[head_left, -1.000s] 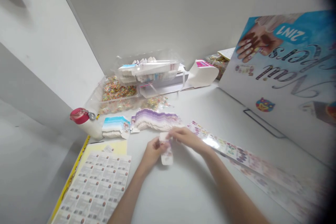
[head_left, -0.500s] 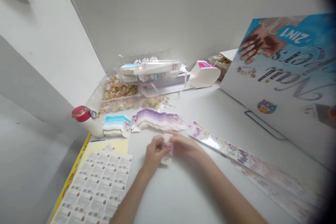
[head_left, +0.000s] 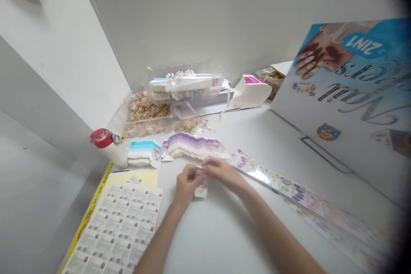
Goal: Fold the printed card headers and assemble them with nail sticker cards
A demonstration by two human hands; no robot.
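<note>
My left hand [head_left: 187, 183] is closed on a small white and pink packet [head_left: 201, 189] above the middle of the table. My right hand [head_left: 220, 173] pinches the packet's upper end, its fingertips close to those of my left hand. Just beyond my hands lies a fanned row of purple and white cards [head_left: 194, 145], with a stack of blue and white cards [head_left: 144, 153] to its left. On the right, long strips of nail stickers [head_left: 285, 184] run toward the lower right corner. A sheet of printed labels [head_left: 120, 222] lies at the left.
A bottle with a red lid [head_left: 109, 147] stands at the left edge. Behind are a clear tray of colourful bits [head_left: 147, 109], a plastic-wrapped bundle of cards [head_left: 192, 85] and a curved white card piece [head_left: 252, 92]. A large printed box [head_left: 346, 107] stands at the right.
The packet's upper end is now mostly covered by my fingers. My right fingers have come in closer to my left fingertips. The view has shifted slightly.
</note>
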